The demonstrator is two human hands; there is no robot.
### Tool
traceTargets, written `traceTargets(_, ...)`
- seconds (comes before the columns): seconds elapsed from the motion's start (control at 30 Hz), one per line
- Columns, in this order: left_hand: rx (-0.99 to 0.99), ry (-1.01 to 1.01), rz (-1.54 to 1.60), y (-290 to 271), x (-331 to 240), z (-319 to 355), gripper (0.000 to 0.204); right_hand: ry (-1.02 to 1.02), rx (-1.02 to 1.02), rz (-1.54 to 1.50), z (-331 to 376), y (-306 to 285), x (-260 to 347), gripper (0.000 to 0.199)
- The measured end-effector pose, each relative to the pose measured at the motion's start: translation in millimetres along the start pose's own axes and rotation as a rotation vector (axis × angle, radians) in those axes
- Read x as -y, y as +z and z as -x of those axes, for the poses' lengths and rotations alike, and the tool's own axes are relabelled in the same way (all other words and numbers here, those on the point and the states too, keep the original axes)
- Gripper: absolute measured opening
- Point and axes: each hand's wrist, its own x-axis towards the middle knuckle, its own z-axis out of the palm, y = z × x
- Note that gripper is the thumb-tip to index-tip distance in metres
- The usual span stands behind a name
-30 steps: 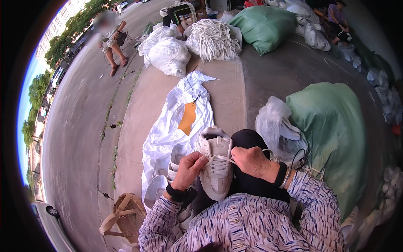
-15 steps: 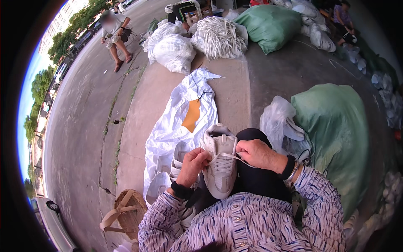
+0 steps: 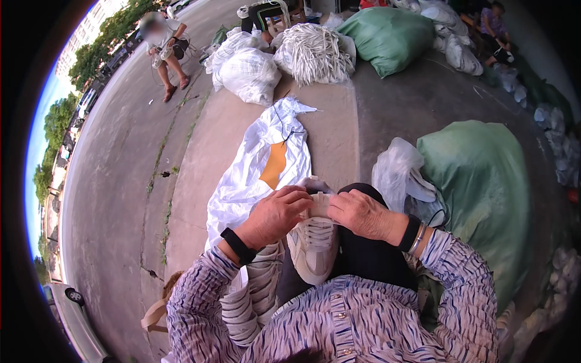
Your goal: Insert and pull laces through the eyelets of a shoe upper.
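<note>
Shoe: the pale lace-up sneaker (image 3: 316, 248) sits on the lap between the two hands, toe toward the wearer, its laced front just below the fingers.
Left hand: the left hand (image 3: 275, 213) has its fingers bent and closed on the shoe's upper, at the left side of the tongue (whether a lace end is caught there too, I cannot tell).
Right hand: the right hand (image 3: 363, 213) pinches the upper at the other side of the tongue, thumb and fingers together.
Wrists: a black band (image 3: 238, 246) behind the left hand; another dark band and a metal bangle (image 3: 419, 238) behind the right.
Lap: dark trousers (image 3: 378, 260) below the right hand.
Shoe stack: nested pale shoes (image 3: 253, 299) below the left hand, beside the leg.
White sheet: crumpled white sheeting (image 3: 239, 175) beyond the left hand, an orange piece (image 3: 274, 164) lying on it.
Bags: a clear plastic bag (image 3: 396, 166) just beyond the right hand, and a big green sack (image 3: 484, 175) farther to its right.
Far ground: white bundles (image 3: 248, 75) and a heap of pale strips (image 3: 315, 54) well beyond both hands; a seated person (image 3: 166, 48) far off past the left.
</note>
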Motion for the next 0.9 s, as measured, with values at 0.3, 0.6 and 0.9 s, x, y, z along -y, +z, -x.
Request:
traceTargets(0.3, 0.362, 0.161, -0.106, -12.5, 6.5, -22.2, 0.016, 0.195, 0.401, -0.145, -13.7, -12.1, -1.8, 0.014)
traceTargets(0.6, 0.216, -0.483, 0.785, 24.2, -5.3, -19.0, 0.023, 0.331, 0.444, -0.241, -18.6, -7.0, 6.7, 0.016)
traceTargets(0.9, -0.080, -0.659, 1.404, 41.1, 1.2, 6.8, 0.024, 0.846, 0.088, -1.410, -37.0, -15.6, -2.0, 0.021)
